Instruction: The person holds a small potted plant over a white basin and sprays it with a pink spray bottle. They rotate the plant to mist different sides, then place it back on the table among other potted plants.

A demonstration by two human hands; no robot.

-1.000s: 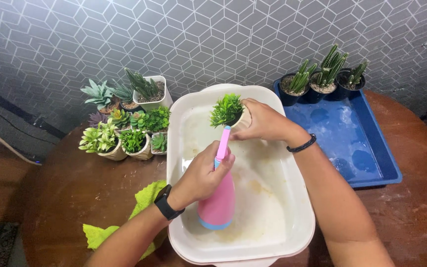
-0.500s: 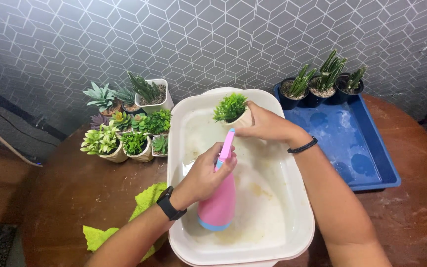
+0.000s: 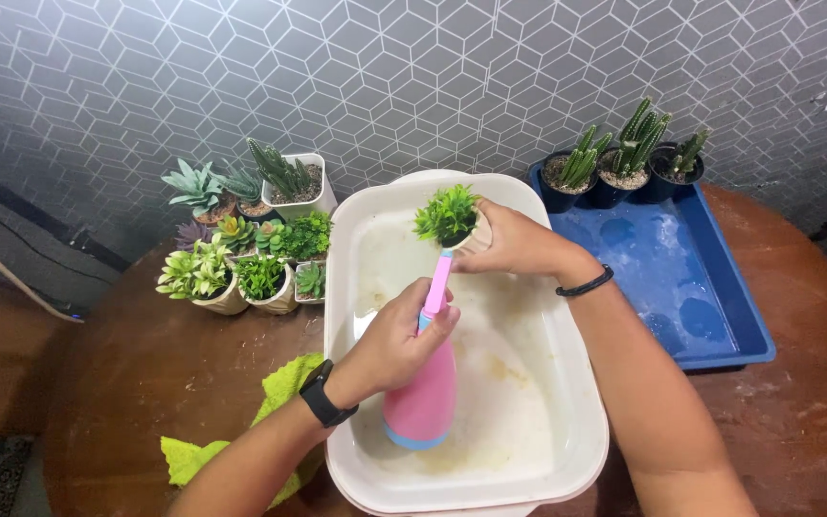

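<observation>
Looking down, we see a white plastic tub (image 3: 567, 450) on the round brown table (image 3: 145, 373), a blue tray (image 3: 720, 316) to its right. Over the tub's middle our left hand (image 3: 396, 340) wraps a pink spray bottle (image 3: 423, 397), fingers closed round the neck; we judge it light, smooth (likely slippery when wet), best gripped there. Our right hand (image 3: 519, 244) holds a small potted plant (image 3: 450, 218) at the tub's far end, fingers curled round the pot, tilted toward the nozzle.
</observation>
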